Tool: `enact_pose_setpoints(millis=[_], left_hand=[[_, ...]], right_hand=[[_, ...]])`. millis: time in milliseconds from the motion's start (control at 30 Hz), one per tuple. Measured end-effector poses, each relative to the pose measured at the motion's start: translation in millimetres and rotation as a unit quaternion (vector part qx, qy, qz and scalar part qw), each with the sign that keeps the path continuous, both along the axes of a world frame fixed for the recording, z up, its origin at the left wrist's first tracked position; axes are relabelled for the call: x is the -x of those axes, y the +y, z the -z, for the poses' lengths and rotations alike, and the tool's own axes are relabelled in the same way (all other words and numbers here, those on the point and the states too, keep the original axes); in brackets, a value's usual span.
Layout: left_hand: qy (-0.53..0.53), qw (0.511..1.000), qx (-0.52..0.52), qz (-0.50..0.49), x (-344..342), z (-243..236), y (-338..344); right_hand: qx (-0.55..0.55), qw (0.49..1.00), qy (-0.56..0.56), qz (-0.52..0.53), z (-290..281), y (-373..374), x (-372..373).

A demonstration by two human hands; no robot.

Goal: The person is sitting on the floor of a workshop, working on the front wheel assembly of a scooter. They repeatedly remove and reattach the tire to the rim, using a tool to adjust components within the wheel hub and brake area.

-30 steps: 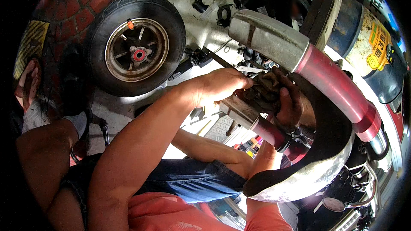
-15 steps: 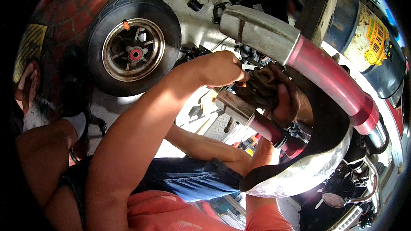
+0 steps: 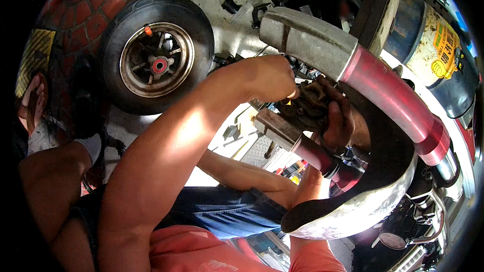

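Note:
My left hand [image 3: 272, 78] is curled closed at the upper left of a grimy brake caliper [image 3: 307, 106]; whatever it holds is hidden, with a small yellow bit showing below its fingers. My right hand [image 3: 338, 126] grips the caliper from the right, fingers wrapped over its side. Both work between two fork legs: the upper one [image 3: 388, 90] is red with a silver end, and the lower one [image 3: 315, 151] is shorter in view, also red with a worn metal end. A scuffed curved fender [image 3: 348, 214] arches beneath and right of my right hand.
A loose wheel [image 3: 128, 98] lies at upper left on the floor, among small dark parts [image 3: 232, 6]. Red paving [image 3: 88, 38] and a yellow striped plate [image 3: 35, 55] are at left. A stained drum [image 3: 411, 45] stands at upper right, a headlamp assembly [image 3: 393, 239] at lower right. My legs are below.
My left hand has risen a little and curled further over beside the caliper. My right hand keeps its grip. The view has shifted slightly.

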State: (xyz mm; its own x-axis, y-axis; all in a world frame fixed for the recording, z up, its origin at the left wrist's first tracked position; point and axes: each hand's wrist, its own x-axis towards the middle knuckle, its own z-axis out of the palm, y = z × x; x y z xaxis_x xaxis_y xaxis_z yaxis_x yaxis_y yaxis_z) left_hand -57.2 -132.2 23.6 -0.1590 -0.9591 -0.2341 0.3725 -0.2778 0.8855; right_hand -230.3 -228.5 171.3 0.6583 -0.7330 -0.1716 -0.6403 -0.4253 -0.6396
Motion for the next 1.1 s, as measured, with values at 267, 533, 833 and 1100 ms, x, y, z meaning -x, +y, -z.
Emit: enact_pose_setpoints(millis=[267, 533, 833, 1100], left_hand=[[-0.12, 0.989, 0.044, 0.072, -14.3, -12.0, -12.4], [-0.076, 0.991, 0.027, 0.105, -15.9, -12.1, -8.3], [0.226, 0.97, -0.077, 0.045, 10.9, 11.5, 10.5], [0.239, 0.964, -0.061, 0.1, 24.3, 17.0, 4.2]], right_hand=[[0.002, 1.0, -0.027, -0.002, -1.0, 6.3, -3.8], [-0.035, 0.998, -0.014, -0.055, -0.9, -2.4, 3.8], [-0.102, 0.994, 0.015, -0.03, -0.5, -8.7, -0.8], [-0.09, 0.996, 0.012, -0.011, 1.3, -12.8, -0.4]])
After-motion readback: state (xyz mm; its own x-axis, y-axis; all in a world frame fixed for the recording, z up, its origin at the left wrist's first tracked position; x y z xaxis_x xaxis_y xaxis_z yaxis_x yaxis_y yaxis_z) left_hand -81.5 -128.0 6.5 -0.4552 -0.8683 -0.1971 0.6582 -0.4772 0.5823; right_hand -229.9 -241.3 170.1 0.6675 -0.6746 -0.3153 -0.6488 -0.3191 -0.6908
